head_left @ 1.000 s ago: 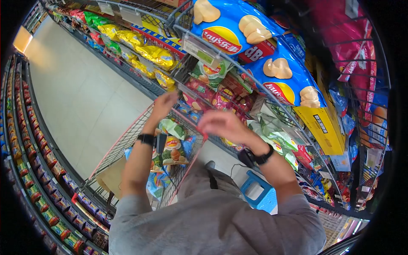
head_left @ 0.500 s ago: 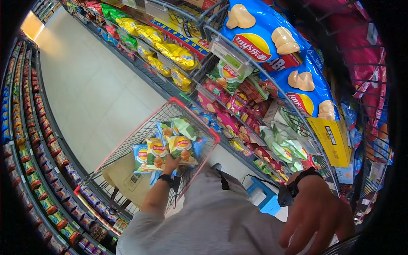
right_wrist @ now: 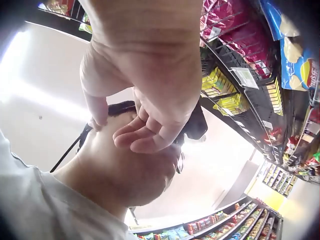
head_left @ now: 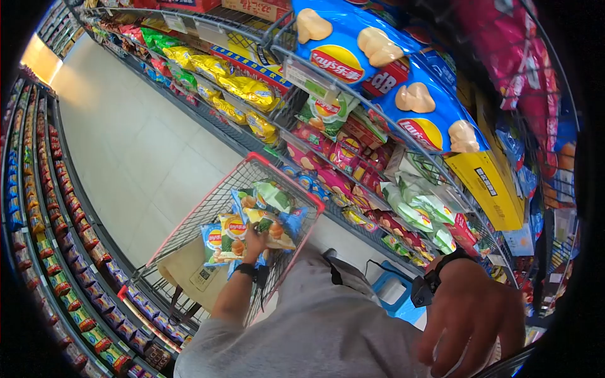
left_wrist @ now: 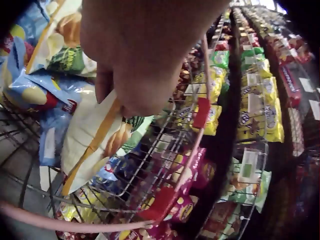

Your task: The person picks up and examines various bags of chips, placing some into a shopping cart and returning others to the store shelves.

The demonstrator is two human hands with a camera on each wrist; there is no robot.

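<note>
— What writing can be read?
— A Lay's logo is seen on the chip bag [head_left: 268, 222] gripped by the left hand [head_left: 254, 238] inside the red shopping cart [head_left: 189, 217].
— And the wrist views?
— The right hand [right_wrist: 145, 115], loosely curled and holding nothing, is shown beside the head; shelves [left_wrist: 250, 125] are shown past the cart wire.

we note the chip bag [head_left: 268, 223] under the left hand [head_left: 254, 239] as glossy printed plastic film, crinkled, with a paler, smoother face in the left wrist view. the cart [head_left: 189, 217] is thin metal wire with a smooth red plastic rim. a matt brown cardboard box [head_left: 189, 271] lies inside. the floor [head_left: 132, 145] is smooth, slightly shiny tile. the sleeve [head_left: 328, 327] is matt grey cloth.
</note>
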